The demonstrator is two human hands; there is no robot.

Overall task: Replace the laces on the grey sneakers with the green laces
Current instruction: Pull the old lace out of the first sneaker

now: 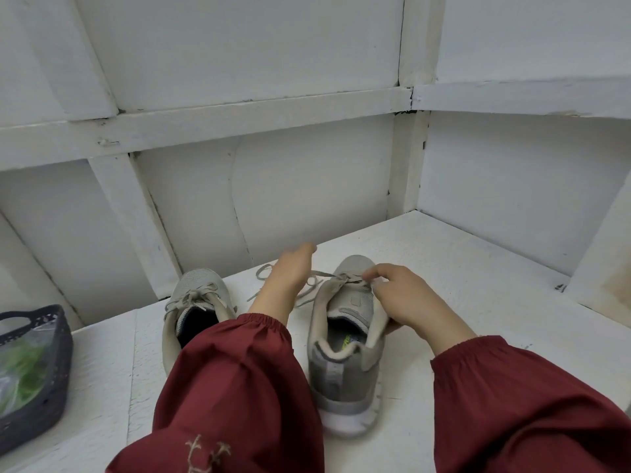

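— Right sneaker (345,336)?
— Upright on the white table (478,302), heel nearest, toe pointing away. Grey mesh, darker grey heel, white sole, yellow-green print on the insole.
— Its grey lace (309,290)?
— Undone at the top, threaded lower down. Loose ends trailing left onto the table.
— Left sneaker (191,302)?
— Beside the first, not touching, toe also pointing away. Same pale grey mesh, heel hidden. Tied lace (193,297) knotted over the tongue.
— Green laces (24,363)?
— Far left, well apart from both sneakers. Blurred green inside a clear bag, lying in a dark basket (58,353).
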